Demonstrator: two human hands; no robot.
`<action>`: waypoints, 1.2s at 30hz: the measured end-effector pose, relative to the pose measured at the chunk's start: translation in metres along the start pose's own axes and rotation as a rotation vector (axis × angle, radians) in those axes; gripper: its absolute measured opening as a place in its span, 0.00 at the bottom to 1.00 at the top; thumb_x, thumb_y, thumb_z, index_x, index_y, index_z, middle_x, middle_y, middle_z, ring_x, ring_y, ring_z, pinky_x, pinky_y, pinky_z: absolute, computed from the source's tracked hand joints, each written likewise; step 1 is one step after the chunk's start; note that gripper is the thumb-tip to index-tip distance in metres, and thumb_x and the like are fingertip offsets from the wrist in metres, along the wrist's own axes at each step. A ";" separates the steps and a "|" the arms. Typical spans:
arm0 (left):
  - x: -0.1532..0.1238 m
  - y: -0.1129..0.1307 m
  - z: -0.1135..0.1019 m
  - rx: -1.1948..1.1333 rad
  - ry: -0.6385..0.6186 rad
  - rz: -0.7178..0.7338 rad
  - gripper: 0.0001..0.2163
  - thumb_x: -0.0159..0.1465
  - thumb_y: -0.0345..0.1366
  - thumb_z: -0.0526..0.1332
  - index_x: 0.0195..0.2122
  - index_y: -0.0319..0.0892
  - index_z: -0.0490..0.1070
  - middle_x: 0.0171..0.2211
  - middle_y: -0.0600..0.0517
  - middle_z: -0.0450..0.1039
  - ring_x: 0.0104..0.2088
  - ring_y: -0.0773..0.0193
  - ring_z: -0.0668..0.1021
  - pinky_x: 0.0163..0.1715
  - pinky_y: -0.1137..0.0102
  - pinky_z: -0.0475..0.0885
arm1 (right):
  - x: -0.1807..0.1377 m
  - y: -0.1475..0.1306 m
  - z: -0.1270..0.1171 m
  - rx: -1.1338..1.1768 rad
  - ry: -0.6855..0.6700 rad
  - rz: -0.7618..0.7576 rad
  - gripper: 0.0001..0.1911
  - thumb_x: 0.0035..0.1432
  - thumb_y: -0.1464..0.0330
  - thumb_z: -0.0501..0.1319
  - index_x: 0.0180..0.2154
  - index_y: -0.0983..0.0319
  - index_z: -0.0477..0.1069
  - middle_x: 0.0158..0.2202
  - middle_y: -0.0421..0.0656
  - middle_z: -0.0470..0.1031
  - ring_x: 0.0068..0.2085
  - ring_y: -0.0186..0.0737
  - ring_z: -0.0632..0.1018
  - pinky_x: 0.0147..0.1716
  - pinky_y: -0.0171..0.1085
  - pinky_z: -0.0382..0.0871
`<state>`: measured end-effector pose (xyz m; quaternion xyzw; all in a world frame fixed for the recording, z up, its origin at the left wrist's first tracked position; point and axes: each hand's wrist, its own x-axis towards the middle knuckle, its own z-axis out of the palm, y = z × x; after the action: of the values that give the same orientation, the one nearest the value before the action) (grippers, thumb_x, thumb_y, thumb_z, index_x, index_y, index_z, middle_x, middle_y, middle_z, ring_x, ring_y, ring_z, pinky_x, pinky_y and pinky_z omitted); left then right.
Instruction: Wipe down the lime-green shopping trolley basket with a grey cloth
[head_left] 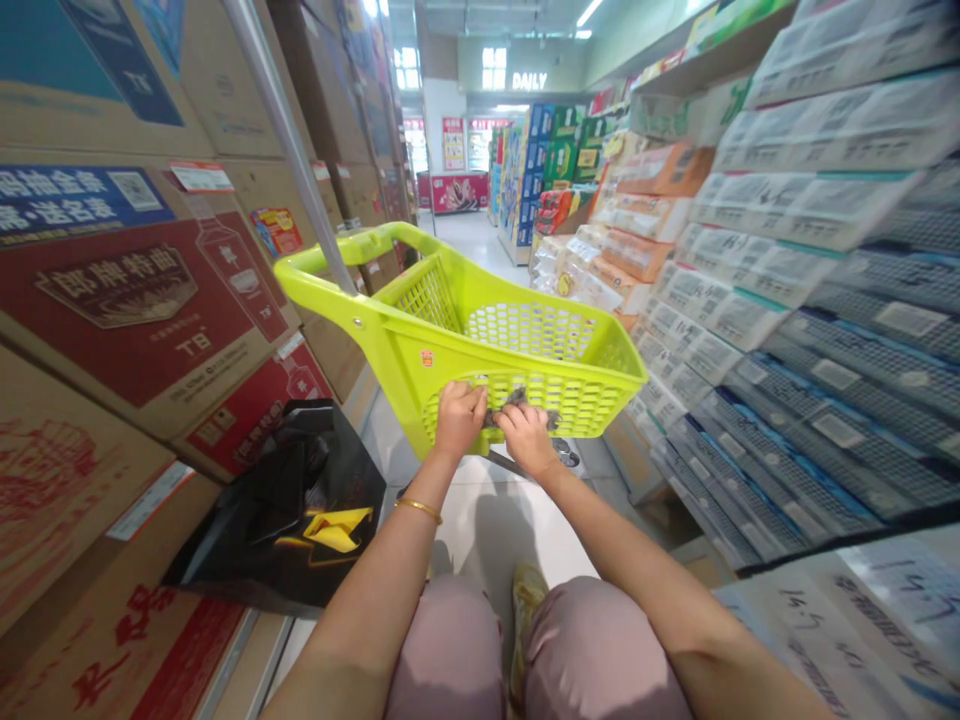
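Note:
A lime-green plastic shopping cart (397, 340) with a perforated basket stands in front of my knees, its near side facing me. Low on that side, a crumpled grey cloth (516, 398) lies against the holes. My left hand (459, 415) has its fingers closed at the cloth's left end, close to the basket wall. Just to the right, my right hand (527, 435) presses and grips the cloth with curled fingers. Parts of the cloth are hidden beneath my fingers. A small red sticker (427, 358) marks the cart's side above my left hand.
Stacked cartons (150, 290) line the left side. A black bag (300, 500) with a yellow cloth (337, 528) sits by them on the floor. Wrapped tissue packs (780, 210) rise along the right. A metal pole (289, 130) slants down to the cart. Shelves (529, 170) stand farther back.

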<state>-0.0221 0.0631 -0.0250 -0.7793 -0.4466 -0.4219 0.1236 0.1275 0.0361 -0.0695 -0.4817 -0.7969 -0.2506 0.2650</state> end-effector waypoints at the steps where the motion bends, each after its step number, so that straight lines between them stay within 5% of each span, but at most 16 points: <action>1: -0.001 0.000 0.001 0.000 0.008 -0.001 0.17 0.66 0.38 0.48 0.26 0.41 0.73 0.22 0.51 0.63 0.28 0.64 0.65 0.33 0.67 0.59 | 0.004 0.001 -0.002 0.000 0.028 0.018 0.12 0.58 0.72 0.52 0.42 0.57 0.70 0.42 0.44 0.71 0.45 0.43 0.62 0.43 0.42 0.50; 8: -0.004 0.000 0.009 0.009 0.023 -0.005 0.15 0.66 0.37 0.48 0.30 0.41 0.73 0.23 0.52 0.63 0.27 0.64 0.65 0.33 0.67 0.59 | 0.056 0.003 -0.034 -0.002 0.340 0.236 0.14 0.58 0.71 0.52 0.44 0.55 0.70 0.43 0.45 0.68 0.45 0.44 0.61 0.43 0.43 0.51; 11: -0.004 0.002 0.008 0.022 0.013 -0.016 0.15 0.66 0.38 0.48 0.30 0.41 0.72 0.22 0.52 0.63 0.27 0.64 0.65 0.33 0.67 0.59 | 0.069 0.003 -0.039 -0.029 0.370 0.265 0.14 0.57 0.70 0.52 0.43 0.53 0.71 0.45 0.45 0.67 0.46 0.45 0.60 0.45 0.45 0.51; 18: -0.002 0.004 0.007 0.055 -0.060 -0.061 0.16 0.64 0.36 0.50 0.20 0.41 0.67 0.23 0.50 0.63 0.28 0.62 0.65 0.34 0.66 0.58 | 0.041 -0.003 -0.020 0.054 0.189 0.215 0.10 0.54 0.66 0.55 0.37 0.57 0.72 0.46 0.47 0.66 0.46 0.47 0.59 0.43 0.46 0.52; 28: -0.001 0.005 0.006 0.051 -0.027 -0.064 0.17 0.66 0.38 0.47 0.30 0.41 0.73 0.23 0.51 0.64 0.28 0.63 0.65 0.35 0.66 0.58 | -0.001 0.001 0.002 0.026 -0.073 0.039 0.09 0.58 0.66 0.53 0.35 0.57 0.72 0.46 0.46 0.68 0.42 0.43 0.61 0.41 0.42 0.50; 36: -0.003 0.005 0.009 0.075 -0.006 -0.059 0.17 0.66 0.38 0.47 0.30 0.41 0.73 0.23 0.50 0.64 0.28 0.63 0.65 0.35 0.67 0.58 | 0.020 0.011 -0.018 0.040 0.085 0.068 0.09 0.57 0.65 0.55 0.33 0.59 0.73 0.43 0.47 0.67 0.43 0.43 0.61 0.40 0.41 0.52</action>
<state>-0.0142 0.0638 -0.0319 -0.7619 -0.4853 -0.4059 0.1386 0.1328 0.0415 -0.0409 -0.4917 -0.7729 -0.2459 0.3167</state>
